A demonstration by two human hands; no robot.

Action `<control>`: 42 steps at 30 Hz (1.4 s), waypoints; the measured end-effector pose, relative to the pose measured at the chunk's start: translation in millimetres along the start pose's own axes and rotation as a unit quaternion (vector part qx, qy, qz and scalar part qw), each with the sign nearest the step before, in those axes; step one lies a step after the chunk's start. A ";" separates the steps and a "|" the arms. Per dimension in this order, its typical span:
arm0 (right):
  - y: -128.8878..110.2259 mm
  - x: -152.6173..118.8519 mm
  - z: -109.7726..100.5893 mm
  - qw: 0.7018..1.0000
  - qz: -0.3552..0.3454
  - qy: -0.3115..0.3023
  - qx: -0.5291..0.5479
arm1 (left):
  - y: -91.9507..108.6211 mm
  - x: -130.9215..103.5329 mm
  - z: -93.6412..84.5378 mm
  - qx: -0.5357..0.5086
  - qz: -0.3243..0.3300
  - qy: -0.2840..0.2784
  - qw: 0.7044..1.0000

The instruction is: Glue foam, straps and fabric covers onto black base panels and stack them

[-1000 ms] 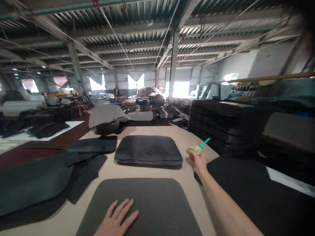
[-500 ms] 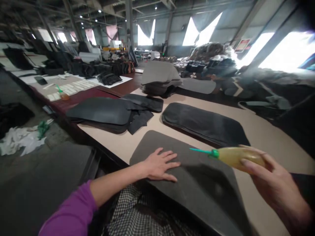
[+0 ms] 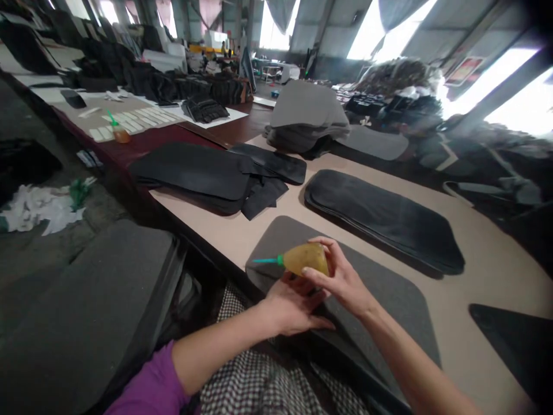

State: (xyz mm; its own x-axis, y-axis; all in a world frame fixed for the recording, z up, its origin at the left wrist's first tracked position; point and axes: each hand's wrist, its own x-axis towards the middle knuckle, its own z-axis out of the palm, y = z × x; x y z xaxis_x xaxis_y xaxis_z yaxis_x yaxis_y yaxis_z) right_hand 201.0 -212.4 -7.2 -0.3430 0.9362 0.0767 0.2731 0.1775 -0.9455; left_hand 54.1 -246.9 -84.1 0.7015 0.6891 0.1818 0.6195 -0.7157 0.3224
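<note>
A yellowish squeeze bottle (image 3: 305, 259) with a green collar and thin green nozzle is in my right hand (image 3: 339, 274), its nozzle pointing left. Just under the bottle is my left hand (image 3: 294, 305), palm turned up and fingers apart; the bottle partly covers its fingers. Below both hands lies a grey rounded panel (image 3: 389, 294) at the near table edge. Beyond it rests a stack of black rounded panels (image 3: 384, 219).
More black panels (image 3: 194, 173) with small scraps lie at the left of the beige table (image 3: 470, 242). Grey sheets (image 3: 306, 109) are piled behind. Another bottle (image 3: 120, 134) stands at the far left. A dark stack (image 3: 95, 300) sits beside me, lower left.
My right hand has moved left with the bottle, over my left hand. My left hand has come off the grey panel and turned palm up. The view has shifted down.
</note>
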 end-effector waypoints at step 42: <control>21.0 16.7 21.3 0.972 -0.031 0.160 -0.167 | -1.5 1.1 -5.3 0.047 0.019 0.025 0.998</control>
State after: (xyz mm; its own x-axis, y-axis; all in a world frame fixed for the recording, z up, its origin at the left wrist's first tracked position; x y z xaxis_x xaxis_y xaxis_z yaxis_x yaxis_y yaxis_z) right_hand 181.9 -199.5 -32.5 -0.0848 0.9578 0.2746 0.5555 0.2742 -0.7850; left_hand 52.1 -244.4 -79.5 0.7081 0.6648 0.2381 0.6252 -0.7470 0.2263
